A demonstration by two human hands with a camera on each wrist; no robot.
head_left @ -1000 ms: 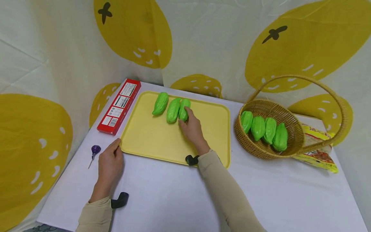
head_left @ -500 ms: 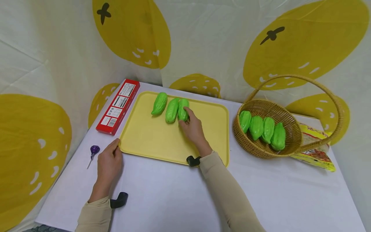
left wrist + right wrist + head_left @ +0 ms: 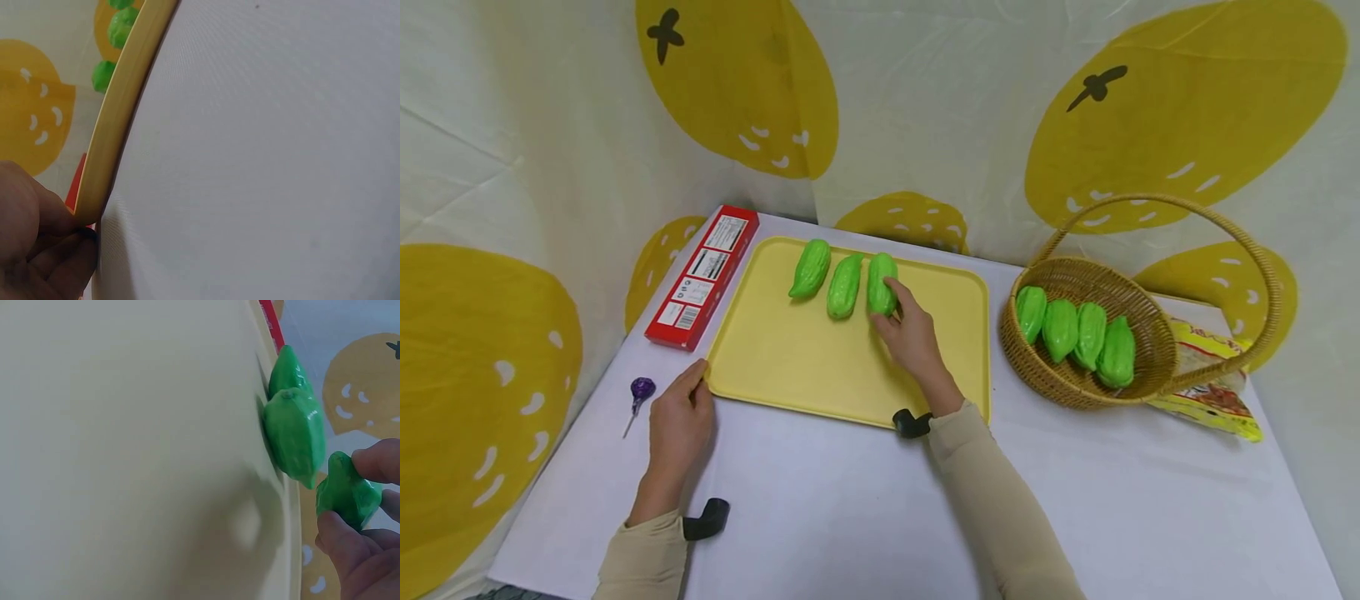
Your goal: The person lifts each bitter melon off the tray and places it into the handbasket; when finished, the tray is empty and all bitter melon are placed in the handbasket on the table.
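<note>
My right hand grips a glossy, ridged green bitter melon between thumb and fingers, over the back part of the yellow tray. In the right wrist view this bitter melon appears raised beside the others, with a shadow on the tray. Two more bitter melons, a middle one and a left one, lie along the tray's back edge. At the tray's near left corner, my left hand pinches the rim; its thumb and fingertips show there in the left wrist view.
A wicker basket with several bitter melons and a tall handle stands right of the tray. Behind it lies a yellow food packet. Left of the tray are a long red box and a purple lollipop. Patterned cloth hangs behind.
My right hand has moved slightly right with the bitter melon, opening a gap between it and the middle one. My left hand stays at the tray corner.
</note>
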